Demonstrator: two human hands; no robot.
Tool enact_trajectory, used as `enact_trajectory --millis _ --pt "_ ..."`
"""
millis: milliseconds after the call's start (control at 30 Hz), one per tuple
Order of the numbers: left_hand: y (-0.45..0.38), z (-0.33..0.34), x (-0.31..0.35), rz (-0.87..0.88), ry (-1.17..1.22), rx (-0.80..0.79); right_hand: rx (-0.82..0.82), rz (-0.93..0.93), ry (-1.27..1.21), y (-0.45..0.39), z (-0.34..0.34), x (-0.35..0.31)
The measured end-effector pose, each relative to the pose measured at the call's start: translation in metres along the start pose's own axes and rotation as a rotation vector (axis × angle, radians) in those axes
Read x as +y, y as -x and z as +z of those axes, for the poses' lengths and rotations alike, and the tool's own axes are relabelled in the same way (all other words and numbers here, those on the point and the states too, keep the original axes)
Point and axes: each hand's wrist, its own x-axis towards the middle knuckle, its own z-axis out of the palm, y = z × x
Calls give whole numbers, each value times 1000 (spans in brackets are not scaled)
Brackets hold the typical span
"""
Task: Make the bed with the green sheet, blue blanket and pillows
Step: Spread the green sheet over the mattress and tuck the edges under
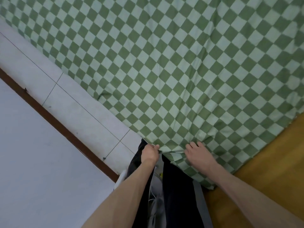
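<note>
The green checked sheet covers the bed and fills most of the view, with some wrinkles towards the right. Its near corner hangs down in front of my legs. My left hand pinches the sheet's edge at that corner, fingers curled round the cloth. My right hand lies on the sheet just to the right, its fingertips curled into a fold of the fabric. No blue blanket or pillow is in view.
A pale tiled floor runs along the bed's left side, bordered by a brown skirting strip and a white wall. Wooden flooring lies to the right. My dark trousers stand against the bed corner.
</note>
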Motion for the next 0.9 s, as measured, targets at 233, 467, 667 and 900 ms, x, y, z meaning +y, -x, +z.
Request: enact_trajectory --millis 233,467,667,900 --pt "6 -1 -6 25 11 -69 34 33 -98 13 13 1" --pt "39 39 -17 -48 -11 -283 -30 -70 56 46 43 3" --pt "37 77 -25 -156 257 -74 14 -148 91 35 51 9" --pt "49 104 -42 -179 34 -324 -117 -62 6 56 64 14"
